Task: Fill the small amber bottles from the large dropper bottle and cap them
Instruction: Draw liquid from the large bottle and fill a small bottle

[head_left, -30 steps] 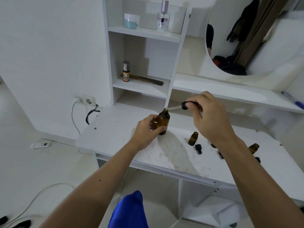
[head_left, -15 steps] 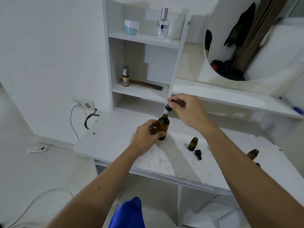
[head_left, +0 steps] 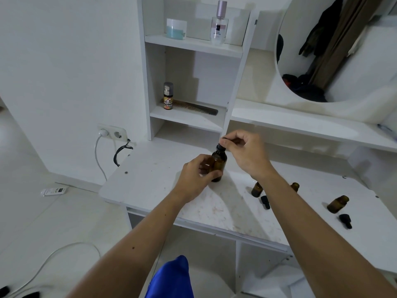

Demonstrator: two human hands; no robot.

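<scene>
Tabletop point(head_left: 150, 175): dropper point(head_left: 221, 146) now back in large bottle point(head_left: 218, 163)

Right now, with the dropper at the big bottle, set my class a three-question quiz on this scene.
1. True or false: the left hand grips the large amber bottle.
2. What does the right hand pinch? A) comb B) dropper cap C) pen
3. How many small amber bottles show on the desk?

Key: 1 true; 2 B; 3 three, uncapped, two partly hidden by the right forearm.
</scene>
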